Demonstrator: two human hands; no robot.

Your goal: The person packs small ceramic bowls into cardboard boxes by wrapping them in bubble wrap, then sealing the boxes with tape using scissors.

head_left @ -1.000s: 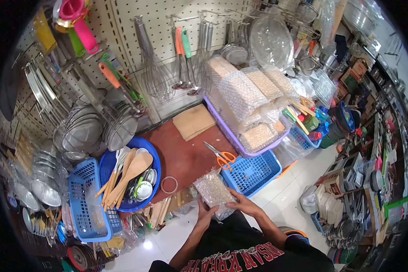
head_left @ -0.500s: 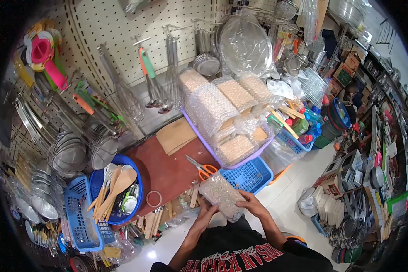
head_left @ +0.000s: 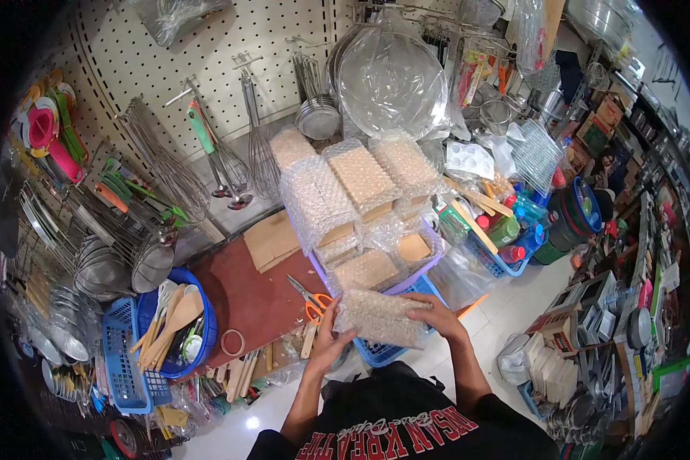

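Observation:
Between my two hands I hold a bubble-wrapped package (head_left: 383, 316), lying roughly level in front of my body. My left hand (head_left: 331, 335) grips its left end, and my right hand (head_left: 439, 315) has hold of the right end. What is inside the wrap cannot be made out clearly. Just beyond it stands a purple basket (head_left: 433, 257) piled with similar wrapped packages (head_left: 360, 180). Orange-handled scissors (head_left: 314, 303) lie close to my left hand on the red-brown tabletop (head_left: 241, 295). Under the package, part of a blue basket (head_left: 376, 354) shows.
A blue tub (head_left: 208, 322) of wooden spoons and a blue crate (head_left: 123, 368) stand at the left. Brown cardboard (head_left: 272, 241) and a tape ring (head_left: 232, 342) lie on the table. Whisks and strainers hang on the pegboard (head_left: 230, 46). Bottles (head_left: 506, 230) fill a basket at the right.
The package has moved up and away from my body, nearer the purple basket, and now lies more level. Both hands have travelled with it. My view has shifted slightly to the right.

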